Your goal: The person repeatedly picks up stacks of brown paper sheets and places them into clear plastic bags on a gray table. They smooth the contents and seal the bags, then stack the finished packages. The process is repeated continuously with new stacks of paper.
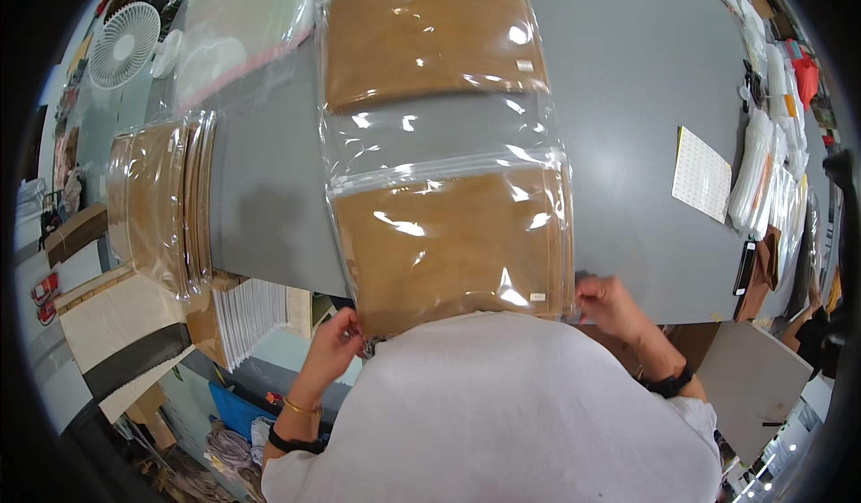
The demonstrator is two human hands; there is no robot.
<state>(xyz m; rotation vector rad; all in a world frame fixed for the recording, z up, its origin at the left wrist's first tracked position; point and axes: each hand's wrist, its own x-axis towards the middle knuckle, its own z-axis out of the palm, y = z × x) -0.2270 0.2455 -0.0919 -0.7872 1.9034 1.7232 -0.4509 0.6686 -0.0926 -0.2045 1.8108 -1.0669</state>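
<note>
In front of me lies a clear plastic bag (435,243) with a flat brown sheet-like item inside and a small white label near its lower right corner. My left hand (337,343) is closed at the bag's lower left corner, its fingertips partly hidden. At the lower right edge, the fingers of my right hand (610,306) are curled in a pinch on the plastic. Farther off, a second bagged brown item (435,37) lies flat, its clear end reaching down to the nearer bag.
A stack of bagged brown items (157,203) sits at the left edge of the grey table (641,55). Clear plastic sleeves (247,19) and a white fan (126,46) are at the far left. To the right lie a label sheet (702,174) and packaged plastic bundles (758,176).
</note>
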